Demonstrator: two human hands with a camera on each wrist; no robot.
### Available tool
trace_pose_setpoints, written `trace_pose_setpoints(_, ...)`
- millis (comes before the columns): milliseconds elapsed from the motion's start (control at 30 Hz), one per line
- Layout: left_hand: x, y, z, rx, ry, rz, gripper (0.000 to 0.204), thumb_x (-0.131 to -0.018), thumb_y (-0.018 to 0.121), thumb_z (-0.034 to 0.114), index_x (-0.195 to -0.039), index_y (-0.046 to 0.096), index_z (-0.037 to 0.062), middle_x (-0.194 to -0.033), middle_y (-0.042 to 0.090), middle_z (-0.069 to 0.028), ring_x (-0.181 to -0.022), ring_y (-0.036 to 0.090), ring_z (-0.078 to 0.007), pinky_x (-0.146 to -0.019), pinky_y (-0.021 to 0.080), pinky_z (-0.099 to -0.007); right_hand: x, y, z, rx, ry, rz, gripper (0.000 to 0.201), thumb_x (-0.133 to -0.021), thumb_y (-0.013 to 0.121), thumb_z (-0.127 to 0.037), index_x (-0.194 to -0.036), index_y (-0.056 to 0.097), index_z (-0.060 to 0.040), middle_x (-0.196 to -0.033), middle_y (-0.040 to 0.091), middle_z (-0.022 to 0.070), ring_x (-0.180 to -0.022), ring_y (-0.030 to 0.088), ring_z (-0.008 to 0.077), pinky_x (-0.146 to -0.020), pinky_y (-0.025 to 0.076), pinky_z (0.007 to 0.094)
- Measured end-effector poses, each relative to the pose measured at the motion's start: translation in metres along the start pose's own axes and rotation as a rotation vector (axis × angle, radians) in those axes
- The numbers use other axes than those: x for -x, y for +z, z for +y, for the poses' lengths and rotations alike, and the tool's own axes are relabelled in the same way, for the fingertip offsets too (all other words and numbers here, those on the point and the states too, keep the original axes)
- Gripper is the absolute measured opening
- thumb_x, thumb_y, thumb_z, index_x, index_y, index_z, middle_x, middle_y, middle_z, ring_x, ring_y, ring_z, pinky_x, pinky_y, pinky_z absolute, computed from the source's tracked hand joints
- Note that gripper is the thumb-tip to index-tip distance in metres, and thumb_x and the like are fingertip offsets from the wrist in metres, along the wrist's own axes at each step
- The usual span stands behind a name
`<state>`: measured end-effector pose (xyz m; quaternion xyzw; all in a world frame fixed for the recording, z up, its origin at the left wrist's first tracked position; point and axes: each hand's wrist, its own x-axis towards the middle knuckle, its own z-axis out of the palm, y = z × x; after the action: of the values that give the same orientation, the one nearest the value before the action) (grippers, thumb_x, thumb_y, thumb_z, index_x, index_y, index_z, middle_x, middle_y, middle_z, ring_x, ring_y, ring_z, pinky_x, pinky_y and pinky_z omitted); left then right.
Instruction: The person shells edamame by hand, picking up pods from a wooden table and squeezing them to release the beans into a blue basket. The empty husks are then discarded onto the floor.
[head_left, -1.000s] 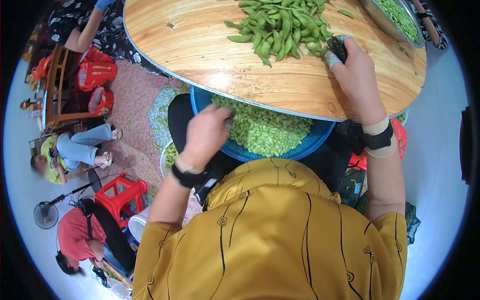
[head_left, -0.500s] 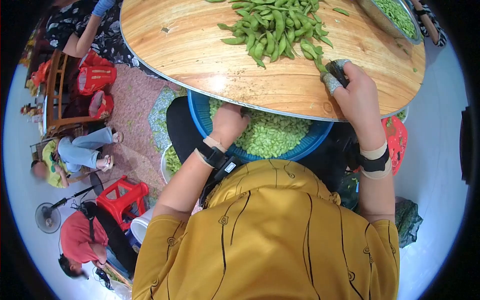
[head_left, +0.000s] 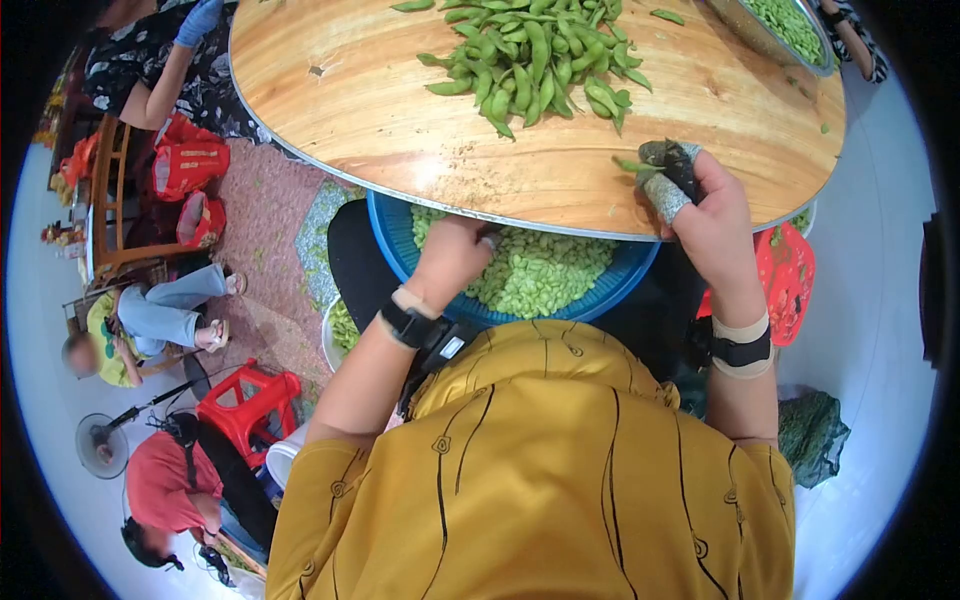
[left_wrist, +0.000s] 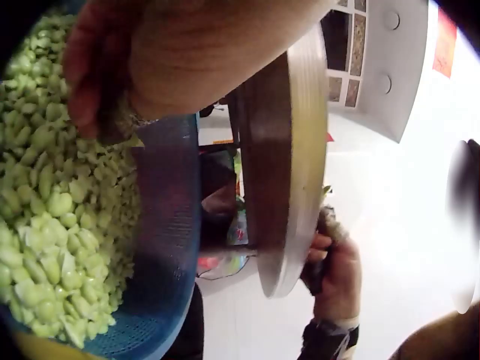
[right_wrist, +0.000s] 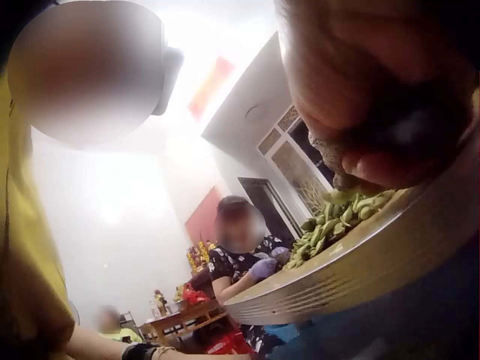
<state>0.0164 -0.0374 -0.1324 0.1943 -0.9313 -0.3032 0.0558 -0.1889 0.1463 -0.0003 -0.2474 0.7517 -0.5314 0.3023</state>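
Observation:
My right hand [head_left: 715, 215], its thumb and a finger wrapped in grey and black coverings, pinches a green pod [head_left: 628, 164] near the round wooden table's front edge [head_left: 560, 226]. Behind it lies a pile of pods [head_left: 540, 65]. Over the left part of a blue basket [head_left: 388, 237] full of shelled green beans [head_left: 545, 270] is my left hand [head_left: 452, 262], its fingertips partly under the table edge. The left wrist view shows the left hand [left_wrist: 112, 67] just above the beans [left_wrist: 56, 225], its fingers bent and blurred; whether they hold anything cannot be made out.
A metal bowl of beans [head_left: 785, 30] stands at the table's right back. A person with blue gloves [head_left: 200, 22] is across at the left. Beside the basket stands a white container [head_left: 335, 340]; a red stool [head_left: 250, 400] and two seated people are farther left.
My right hand has come from the pile towards the table's near edge, bringing a pod. My left hand has moved rightwards from the basket's left side, its fingers now partly under the tabletop.

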Motion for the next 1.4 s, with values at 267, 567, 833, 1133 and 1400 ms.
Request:
trace_pose_setpoints(267, 0.070, -0.086, -0.004, 0.053, -0.502, 0.184, 0.032, -0.079, 0.058, -0.002, -0.110, 0.065, 0.0045, -0.091, 0.066, -0.0162, -0.076, 0.065, -0.0278, -0.069, 0.053, -0.0329, 0.002, 0.000, 0.000, -0.294, 0.067, -0.192, 0.016, -0.088, 0.062, -0.007, -0.102, 0.062, 0.0004, -0.071, 0.056, -0.0020, -0.054, 0.047, 0.0038, -0.048, 0.038, 0.0198)
trace_pose_setpoints(567, 0.053, -0.128, 0.067, -0.071, -0.203, 0.262, 0.026, -0.079, 0.062, 0.002, -0.105, 0.064, 0.0031, -0.101, 0.060, -0.0184, -0.091, 0.061, -0.0345, -0.075, 0.050, -0.0375, 0.006, 0.013, -0.012, -0.290, 0.129, -0.377, 0.010, -0.085, 0.066, -0.011, -0.092, 0.065, -0.0033, -0.070, 0.059, -0.0028, -0.059, 0.050, 0.0037, -0.051, 0.041, 0.0194)
trace_pose_setpoints(833, -0.004, -0.098, 0.121, 0.108, 0.243, -0.130, 0.021, -0.083, 0.060, 0.005, -0.103, 0.061, 0.0009, -0.082, 0.056, -0.0146, -0.074, 0.056, -0.0333, -0.069, 0.047, -0.0374, 0.022, 0.005, -0.019, -0.077, 0.012, -0.430, 0.014, -0.081, 0.067, -0.013, -0.083, 0.061, -0.0002, -0.067, 0.052, -0.0059, -0.066, 0.043, 0.0028, -0.054, 0.038, 0.0230)
trace_pose_setpoints(1133, 0.000, -0.084, 0.115, 0.418, 0.250, -0.187, 0.019, -0.085, 0.057, 0.005, -0.103, 0.062, 0.0008, -0.078, 0.058, -0.0103, -0.068, 0.056, -0.0246, -0.065, 0.046, -0.0315, 0.018, 0.014, -0.005, -0.239, 0.126, -0.480, 0.015, -0.085, 0.062, -0.011, -0.097, 0.061, -0.0020, -0.072, 0.056, -0.0035, -0.057, 0.047, 0.0042, -0.050, 0.040, 0.0213)
trace_pose_setpoints(1400, -0.004, -0.082, 0.120, 0.660, -0.125, -0.074, 0.018, -0.085, 0.052, 0.000, -0.100, 0.062, -0.0012, -0.081, 0.061, -0.0074, -0.074, 0.057, -0.0159, -0.068, 0.046, -0.0270, 0.033, 0.019, -0.010, -0.278, 0.070, -0.512, 0.040, -0.083, 0.046, 0.000, -0.123, 0.050, -0.0023, -0.085, 0.062, 0.0022, -0.056, 0.053, 0.0060, -0.048, 0.047, 0.0207)
